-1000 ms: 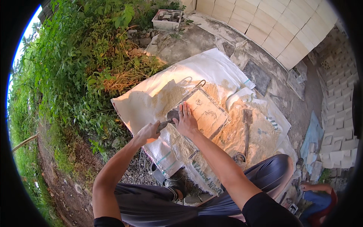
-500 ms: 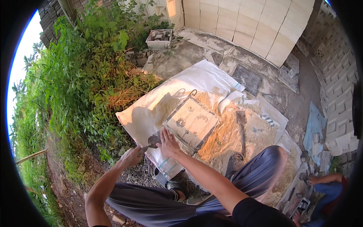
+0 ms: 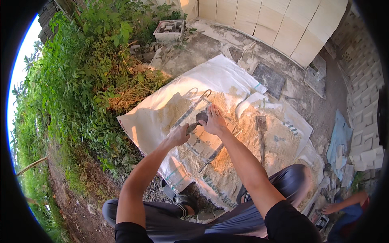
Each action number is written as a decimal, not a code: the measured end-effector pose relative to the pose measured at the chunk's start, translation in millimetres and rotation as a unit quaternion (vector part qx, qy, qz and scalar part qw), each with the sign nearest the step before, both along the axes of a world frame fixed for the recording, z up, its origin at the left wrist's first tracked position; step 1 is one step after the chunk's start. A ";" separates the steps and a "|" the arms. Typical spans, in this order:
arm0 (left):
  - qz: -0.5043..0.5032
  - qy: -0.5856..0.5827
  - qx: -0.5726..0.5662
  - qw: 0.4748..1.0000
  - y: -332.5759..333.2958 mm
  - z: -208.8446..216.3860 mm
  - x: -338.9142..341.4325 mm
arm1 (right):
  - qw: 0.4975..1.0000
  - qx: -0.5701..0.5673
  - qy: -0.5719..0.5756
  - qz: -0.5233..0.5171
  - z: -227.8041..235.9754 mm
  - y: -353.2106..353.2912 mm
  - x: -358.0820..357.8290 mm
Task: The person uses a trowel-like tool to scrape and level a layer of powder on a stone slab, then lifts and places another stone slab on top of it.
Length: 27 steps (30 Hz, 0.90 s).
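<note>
My left hand (image 3: 178,135) is closed around the handle of a trowel, whose dark blade (image 3: 201,117) lies over the upper part of a metal-framed mould (image 3: 204,149). Fingers stretched out, my right hand (image 3: 215,122) rests against the blade's right side above the mould. The mould holds a pale, flat fill, partly hidden by both hands, and a bent metal loop (image 3: 207,93) sticks up at its far end. Beneath it spreads a white woven sheet (image 3: 152,109). Orange-tan sandy powder (image 3: 247,131) is heaped right of the mould.
A long-handled rusty tool (image 3: 261,139) lies on the powder. Dense plants (image 3: 81,93) border the left side. Pale patterned blocks (image 3: 279,28) are stacked behind, near a white crate (image 3: 169,31) of rubble. Another person's arm (image 3: 344,202) shows at lower right.
Both hands and the trowel have moved from the mould's near left edge up and right, over its far part. The view has shifted slightly.
</note>
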<state>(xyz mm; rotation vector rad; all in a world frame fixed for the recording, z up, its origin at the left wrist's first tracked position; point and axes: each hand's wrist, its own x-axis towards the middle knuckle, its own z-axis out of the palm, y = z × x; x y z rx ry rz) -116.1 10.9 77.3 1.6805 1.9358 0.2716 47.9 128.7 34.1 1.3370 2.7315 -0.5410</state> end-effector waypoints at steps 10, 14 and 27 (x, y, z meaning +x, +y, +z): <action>-0.004 0.035 -0.075 0.997 -133.6 5.2 -49.8 | 0.996 0.051 0.058 0.038 -8.5 -139.2 -38.8; -0.012 0.041 -0.085 0.995 -180.5 33.9 -49.9 | 0.998 0.025 0.040 0.047 -7.1 -190.1 -49.7; 0.004 0.035 0.012 0.999 -34.2 30.5 26.1 | 0.998 -0.002 0.041 -0.038 26.2 -32.0 14.8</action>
